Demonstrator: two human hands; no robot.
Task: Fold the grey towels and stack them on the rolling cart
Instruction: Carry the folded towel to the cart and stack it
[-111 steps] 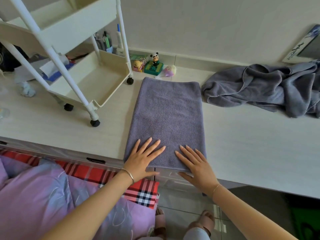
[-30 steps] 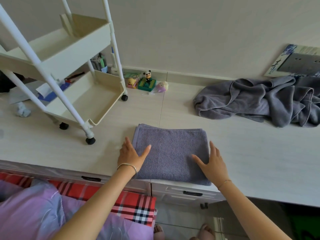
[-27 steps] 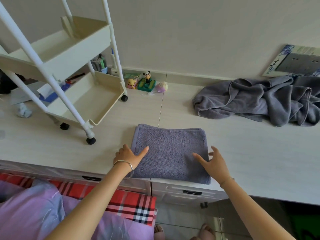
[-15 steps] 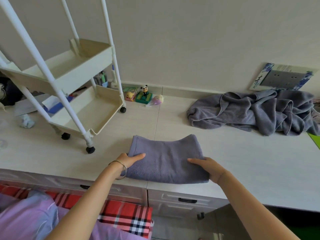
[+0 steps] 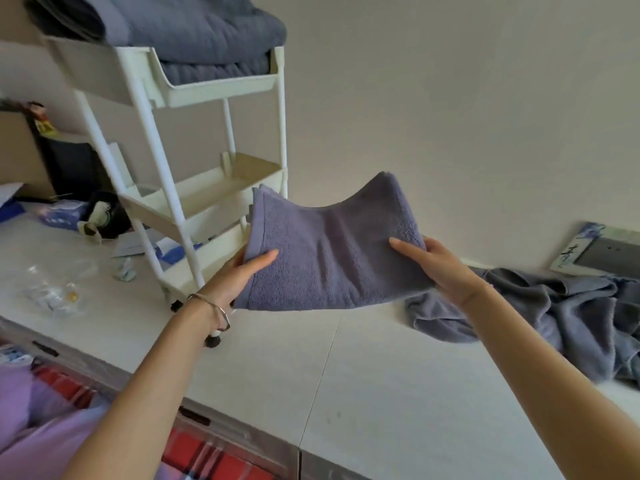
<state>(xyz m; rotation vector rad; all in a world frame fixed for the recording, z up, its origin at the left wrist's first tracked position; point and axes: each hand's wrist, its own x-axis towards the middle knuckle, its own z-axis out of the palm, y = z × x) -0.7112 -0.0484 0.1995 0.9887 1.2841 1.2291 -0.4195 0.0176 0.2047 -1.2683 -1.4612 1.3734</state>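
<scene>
Now the folded towel [image 5: 332, 251] hangs above the table [image 5: 346, 375], sagging in the middle. The left hand [image 5: 242, 271] and right hand [image 5: 433, 261] each keep a closed grip on one side, thumbs on top. Likely risks are the slack middle letting the folds slip open, or a bump toppling the towel stack [image 5: 207, 32] heaped on the rolling cart [image 5: 214, 91].
</scene>
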